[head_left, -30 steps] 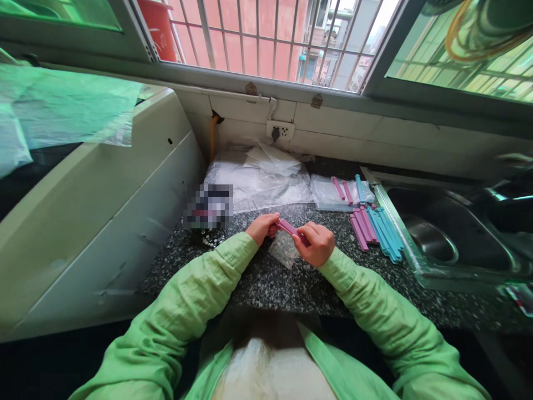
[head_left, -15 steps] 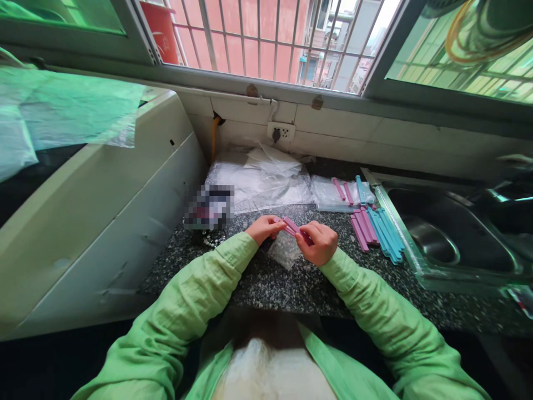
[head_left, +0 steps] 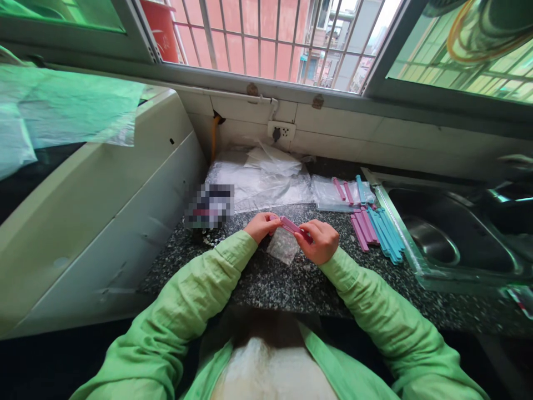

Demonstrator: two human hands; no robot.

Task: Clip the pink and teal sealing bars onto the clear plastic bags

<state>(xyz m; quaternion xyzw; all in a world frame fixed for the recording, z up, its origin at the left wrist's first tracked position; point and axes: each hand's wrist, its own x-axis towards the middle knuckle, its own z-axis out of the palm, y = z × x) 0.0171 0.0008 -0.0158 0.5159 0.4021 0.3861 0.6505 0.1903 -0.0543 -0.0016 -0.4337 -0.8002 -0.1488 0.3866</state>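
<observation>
A pink bag clip [head_left: 290, 224] is stretched between my two hands, above the speckled counter. My left hand [head_left: 261, 226] pinches its left end between thumb and fingers. Closed around the right end is my right hand [head_left: 318, 241], whose fingers partly cover the clip. Just below the hands is a small transparent plastic bag [head_left: 283, 250]; whether the clip touches it I cannot tell. To the right lie several pink clips [head_left: 363, 228] beside several blue clips [head_left: 386, 234].
More clips rest on a stack of transparent bags [head_left: 327, 194] at the back. Plastic sheeting [head_left: 262, 178] spreads under the wall socket [head_left: 281, 132]. A metal sink [head_left: 453, 228] borders the right side, a pale appliance panel [head_left: 125, 222] the left. A blurred-out item [head_left: 209, 206] sits left of my hands.
The two strips of the pink clip, slightly apart before, now look closer together. My left hand has risen slightly, and the small bag beneath has shifted a little.
</observation>
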